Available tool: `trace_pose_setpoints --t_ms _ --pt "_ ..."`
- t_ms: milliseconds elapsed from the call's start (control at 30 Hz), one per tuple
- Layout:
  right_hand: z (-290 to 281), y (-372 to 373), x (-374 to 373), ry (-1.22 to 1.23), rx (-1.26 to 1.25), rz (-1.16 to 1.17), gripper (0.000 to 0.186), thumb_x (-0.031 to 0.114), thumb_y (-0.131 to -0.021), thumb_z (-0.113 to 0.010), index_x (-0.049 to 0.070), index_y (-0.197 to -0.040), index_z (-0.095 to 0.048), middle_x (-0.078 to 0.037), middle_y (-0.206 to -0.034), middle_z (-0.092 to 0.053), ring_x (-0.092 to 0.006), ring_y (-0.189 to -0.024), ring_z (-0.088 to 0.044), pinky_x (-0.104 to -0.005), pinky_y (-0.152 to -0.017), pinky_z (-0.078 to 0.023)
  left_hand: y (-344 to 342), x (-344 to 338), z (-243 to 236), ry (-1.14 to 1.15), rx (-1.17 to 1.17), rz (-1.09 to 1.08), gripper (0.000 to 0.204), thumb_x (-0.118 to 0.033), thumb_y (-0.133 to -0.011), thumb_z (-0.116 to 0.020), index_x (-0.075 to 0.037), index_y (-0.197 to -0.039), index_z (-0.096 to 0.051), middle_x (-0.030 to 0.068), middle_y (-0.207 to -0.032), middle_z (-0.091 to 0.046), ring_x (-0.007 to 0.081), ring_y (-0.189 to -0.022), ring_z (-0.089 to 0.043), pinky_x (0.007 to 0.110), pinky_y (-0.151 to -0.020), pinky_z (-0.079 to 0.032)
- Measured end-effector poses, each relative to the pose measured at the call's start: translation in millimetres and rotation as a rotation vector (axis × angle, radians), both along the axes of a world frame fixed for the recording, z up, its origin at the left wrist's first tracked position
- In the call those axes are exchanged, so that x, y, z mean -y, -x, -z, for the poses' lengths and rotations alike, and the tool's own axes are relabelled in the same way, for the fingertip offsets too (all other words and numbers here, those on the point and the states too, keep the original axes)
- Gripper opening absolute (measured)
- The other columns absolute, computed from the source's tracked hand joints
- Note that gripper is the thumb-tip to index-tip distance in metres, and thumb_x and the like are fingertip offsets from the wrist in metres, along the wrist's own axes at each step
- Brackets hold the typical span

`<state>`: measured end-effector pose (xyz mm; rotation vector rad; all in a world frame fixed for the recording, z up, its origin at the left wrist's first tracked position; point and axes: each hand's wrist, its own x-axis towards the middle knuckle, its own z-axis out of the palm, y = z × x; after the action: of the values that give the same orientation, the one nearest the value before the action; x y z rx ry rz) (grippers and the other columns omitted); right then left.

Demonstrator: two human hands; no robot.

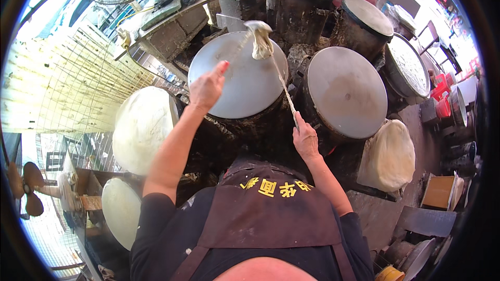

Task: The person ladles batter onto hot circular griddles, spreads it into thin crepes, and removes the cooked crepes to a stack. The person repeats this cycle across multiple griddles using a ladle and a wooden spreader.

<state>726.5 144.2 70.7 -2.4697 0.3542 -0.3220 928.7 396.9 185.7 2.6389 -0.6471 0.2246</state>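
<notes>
Over a round grey griddle (229, 91), a pale, limp lump of dough or cloth (262, 47) hangs in the air. It droops from the far end of a thin, crusted stick (285, 87). The fingers of my right hand (307, 140) are wrapped round the near end of that stick. My left hand (207, 88) is raised above the griddle's left side with its fingers curled. A blurred, speckled strip leads from it toward the lump; I cannot make out what it is. To the right, a second round griddle (346, 80) carries a darker patch.
Pale, rounded stacks that look like dough sheets stand at the left (145, 130) and right (390, 156). A pale round stack (121, 212) sits lower left beside a brown-bladed fan (32, 188). More drum-mounted griddles (369, 14) and a pan of white stuff (409, 65) line the far right.
</notes>
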Motion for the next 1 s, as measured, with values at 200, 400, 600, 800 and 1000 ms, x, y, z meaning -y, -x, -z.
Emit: trace_pose_setpoints --t_ms 200,400,600,800,1000 --pt "6 6 -22 -0.119 0.106 0.011 0.054 0.004 -0.084 -0.059 0.004 -0.137 -0.046 -0.022 -0.084 -0.062 -0.0345 -0.076 -0.062 -0.0398 -0.072 -0.050 -30 -37 -20 0.482 0.029 -0.065 0.045 -0.017 -0.090 -0.059 -0.012 -0.135 -0.050 0.0084 -0.114 -0.068 0.0270 -0.099 -0.066 0.037 -0.084 -0.049" --pt "11 16 -38 -0.363 0.198 0.117 0.052 0.006 -0.085 -0.058 0.006 -0.136 -0.048 -0.016 -0.074 -0.060 -0.0185 -0.064 -0.060 -0.0325 -0.064 -0.049 1 -54 -29 0.864 -0.659 -0.044 0.040 -0.010 -0.092 -0.058 -0.005 -0.132 -0.054 -0.0030 -0.075 -0.057 0.0043 -0.053 -0.043 0.021 -0.045 -0.034" --pt "14 -71 -64 -0.276 0.209 0.095 0.053 0.008 -0.082 -0.059 0.005 -0.134 -0.049 -0.026 -0.101 -0.065 -0.0389 -0.094 -0.064 -0.0409 -0.083 -0.050 9 -62 10 0.687 -0.547 -0.034 0.041 -0.009 -0.090 -0.059 -0.003 -0.130 -0.055 -0.0001 -0.085 -0.061 0.0053 -0.063 -0.049 0.021 -0.056 -0.041" --pt "-5 -85 -55 -0.315 0.114 0.158 0.052 0.010 -0.081 -0.058 0.003 -0.132 -0.050 -0.024 -0.112 -0.063 -0.0370 -0.104 -0.062 -0.0388 -0.090 -0.049 25 -100 41 0.791 -0.595 -0.089 0.042 -0.011 -0.090 -0.057 0.000 -0.131 -0.052 0.0016 -0.079 -0.059 0.0063 -0.058 -0.051 0.021 -0.050 -0.039" --pt "1 -126 -92 -0.208 0.032 0.120 0.053 0.015 -0.081 -0.058 0.012 -0.134 -0.050 -0.025 -0.103 -0.065 -0.0427 -0.096 -0.062 -0.0472 -0.088 -0.049 49 -124 27 0.926 -0.834 -0.221 0.048 -0.014 -0.093 -0.053 -0.007 -0.140 -0.042 -0.0026 -0.062 -0.046 0.0051 -0.041 -0.039 0.021 -0.034 -0.028"
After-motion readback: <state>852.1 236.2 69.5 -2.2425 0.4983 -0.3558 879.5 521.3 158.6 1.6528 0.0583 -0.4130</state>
